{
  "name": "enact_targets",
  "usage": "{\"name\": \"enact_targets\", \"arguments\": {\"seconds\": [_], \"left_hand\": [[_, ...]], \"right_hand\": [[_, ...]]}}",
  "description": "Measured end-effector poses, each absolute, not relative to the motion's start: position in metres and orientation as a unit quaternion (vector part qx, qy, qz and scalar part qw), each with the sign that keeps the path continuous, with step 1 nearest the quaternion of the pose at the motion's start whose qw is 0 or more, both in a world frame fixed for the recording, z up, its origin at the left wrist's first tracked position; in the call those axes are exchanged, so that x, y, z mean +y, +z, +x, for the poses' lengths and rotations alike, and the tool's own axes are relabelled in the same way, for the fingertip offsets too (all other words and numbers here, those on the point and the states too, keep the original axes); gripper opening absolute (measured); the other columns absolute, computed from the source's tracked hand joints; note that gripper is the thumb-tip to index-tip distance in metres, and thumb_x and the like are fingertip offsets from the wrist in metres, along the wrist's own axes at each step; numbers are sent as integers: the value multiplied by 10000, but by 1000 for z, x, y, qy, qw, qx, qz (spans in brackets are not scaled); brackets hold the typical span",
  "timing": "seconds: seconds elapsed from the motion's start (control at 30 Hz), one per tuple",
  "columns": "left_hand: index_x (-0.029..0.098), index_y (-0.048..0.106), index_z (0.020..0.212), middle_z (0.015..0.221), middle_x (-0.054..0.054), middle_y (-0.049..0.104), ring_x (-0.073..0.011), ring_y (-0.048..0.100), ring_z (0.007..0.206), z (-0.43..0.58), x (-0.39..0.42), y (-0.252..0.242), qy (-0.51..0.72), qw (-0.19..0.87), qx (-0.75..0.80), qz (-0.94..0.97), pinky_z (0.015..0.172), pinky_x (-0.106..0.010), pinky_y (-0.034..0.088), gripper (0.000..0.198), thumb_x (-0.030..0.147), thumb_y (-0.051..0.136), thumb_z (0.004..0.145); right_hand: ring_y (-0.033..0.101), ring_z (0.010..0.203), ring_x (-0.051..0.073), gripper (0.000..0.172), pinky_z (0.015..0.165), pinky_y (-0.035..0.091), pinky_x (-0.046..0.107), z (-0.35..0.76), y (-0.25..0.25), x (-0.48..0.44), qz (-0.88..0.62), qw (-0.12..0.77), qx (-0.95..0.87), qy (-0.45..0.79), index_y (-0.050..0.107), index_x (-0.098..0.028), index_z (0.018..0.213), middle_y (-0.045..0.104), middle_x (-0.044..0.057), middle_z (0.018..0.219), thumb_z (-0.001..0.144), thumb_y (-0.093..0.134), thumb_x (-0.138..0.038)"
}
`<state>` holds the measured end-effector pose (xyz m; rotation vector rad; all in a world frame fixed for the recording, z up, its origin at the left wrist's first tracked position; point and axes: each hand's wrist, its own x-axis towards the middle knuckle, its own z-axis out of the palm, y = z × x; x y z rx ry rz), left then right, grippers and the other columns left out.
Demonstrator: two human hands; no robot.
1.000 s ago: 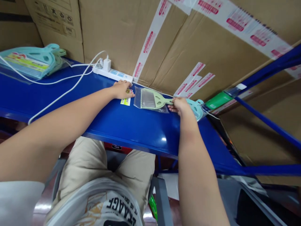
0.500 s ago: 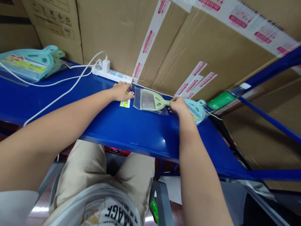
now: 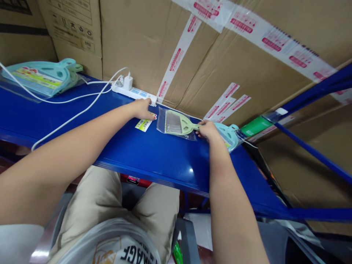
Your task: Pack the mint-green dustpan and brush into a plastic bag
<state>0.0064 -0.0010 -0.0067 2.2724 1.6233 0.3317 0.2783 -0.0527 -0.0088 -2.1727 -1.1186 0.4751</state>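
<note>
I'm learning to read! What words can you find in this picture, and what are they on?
"AGF": big black letters on the person's shirt, cut off by the picture's edge, so only part of a word.
Red print on the tape strips across the cardboard boxes: too blurred to read.
Yellow paper label under the left hand: too small to read.
Black print and symbols on the far-left box: too small to read.

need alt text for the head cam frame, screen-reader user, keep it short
A person's left hand presses a yellow label card on a blue shelf while the right hand grips the handle of a green brush in a clear bag. A teal dustpan lies beside the right hand, and a white power strip lies against cardboard boxes behind.
</note>
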Motion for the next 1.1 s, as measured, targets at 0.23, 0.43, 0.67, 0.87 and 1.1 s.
{"name": "enact_targets", "arguments": {"seconds": [0.23, 0.43, 0.67, 0.87, 1.1], "left_hand": [[200, 544, 1372, 1189, -99, 734, -294, 649, 1178, 13, 0, -9, 124, 177, 565, 796, 968, -323, 479, 730, 335, 724, 677], [220, 522, 1381, 1343, -91, 668, -243, 650, 1179, 8, 1, -12, 157, 235, 497, 821, 987, -299, 473, 729, 241, 664, 666], [266, 535, 1317, 1213, -73, 712, -271, 680, 1077, 4, -2, -10, 162, 222, 529, 803, 894, -340, 516, 695, 232, 693, 642], [207, 712, 979, 985, -87, 750, -281, 699, 997, 5, -2, -3, 217, 301, 539, 756, 865, -388, 528, 282, 261, 663, 707], [141, 702, 1116, 1036, -125, 758, -252, 707, 1016, 12, -5, 5, 316, 476, 482, 664, 895, -416, 554, 377, 157, 555, 768]], "right_hand": [[519, 352, 113, 174, 385, 416, 171, 279, -10, -52, -825, 324, -430, 174, 655, -161, 859, 485, -79, 385, 763, 675, -16], [512, 376, 101, 205, 388, 397, 158, 277, -8, -55, -828, 314, -430, 178, 646, -159, 933, 503, -71, 413, 764, 686, -50], [472, 340, 87, 215, 393, 374, 153, 280, -8, -54, -813, 332, -434, 200, 617, -165, 837, 489, -88, 396, 749, 619, 31], [461, 387, 72, 294, 446, 363, 148, 275, -6, -57, -787, 352, -442, 246, 597, -159, 789, 505, -70, 436, 758, 462, 100], [653, 813, 204, 143, 717, 514, 281, 260, 5, -67, -805, 281, -523, -3, 657, -168, 864, 685, 88, 782, 846, 537, -92]]}}
